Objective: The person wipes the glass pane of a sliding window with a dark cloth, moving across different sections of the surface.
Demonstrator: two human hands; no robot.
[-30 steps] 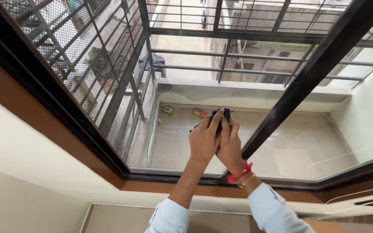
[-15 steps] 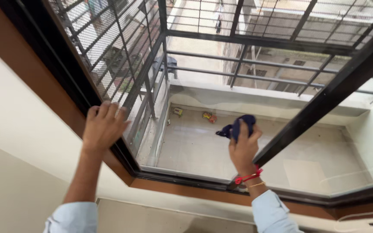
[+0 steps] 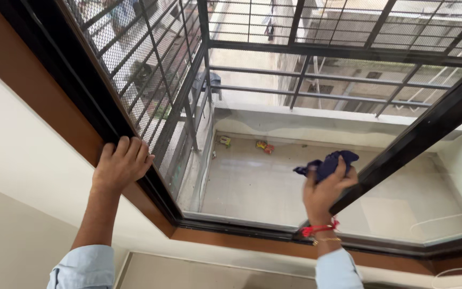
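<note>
1. The right hand (image 3: 324, 190) has its fingers clenched around a dark blue cloth (image 3: 328, 162), pressed up against the window glass (image 3: 252, 182).
2. The cloth looks soft, light and floppy, so I'd say bunching it in the palm is the best way to hold it.
3. The left hand (image 3: 120, 166) grips the black window frame (image 3: 89, 115) with its fingers curled over the edge.

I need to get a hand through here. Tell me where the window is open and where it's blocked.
Free: the glass pane between the left frame, gripped by the left hand, and the dark bar beside the right hand holding a blue cloth. Crowded: mesh grille upper left, railing bars on top.
</note>
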